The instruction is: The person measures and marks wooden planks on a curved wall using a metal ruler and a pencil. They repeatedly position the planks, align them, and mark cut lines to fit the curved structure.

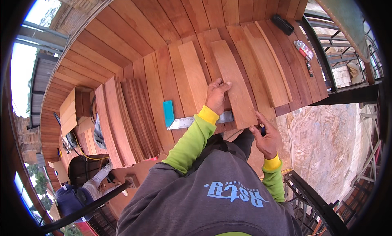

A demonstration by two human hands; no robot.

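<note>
A reddish-brown wooden board (237, 87) lies lengthwise before me on the plank surface (157, 78). My left hand (216, 98) has its fingers curled at the board's left edge, the thumb pressed against it. At the near right corner, the thumb and index finger of my right hand (267, 140) pinch the board's end. Something small and dark shows between that hand's fingers, too hidden to name. A try square with a teal handle (168, 113) lies by my left hand; its metal blade (183, 123) passes beneath my left wrist toward the board.
Loose boards lie either side, one left (192, 72) and one right (267, 64). Farther left are a board stack (118, 121) and a cardboard box (69, 111). A black case (282, 24), a tube (303, 50) and a marker (309, 68) lie far right. Another person (75, 199) is lower left.
</note>
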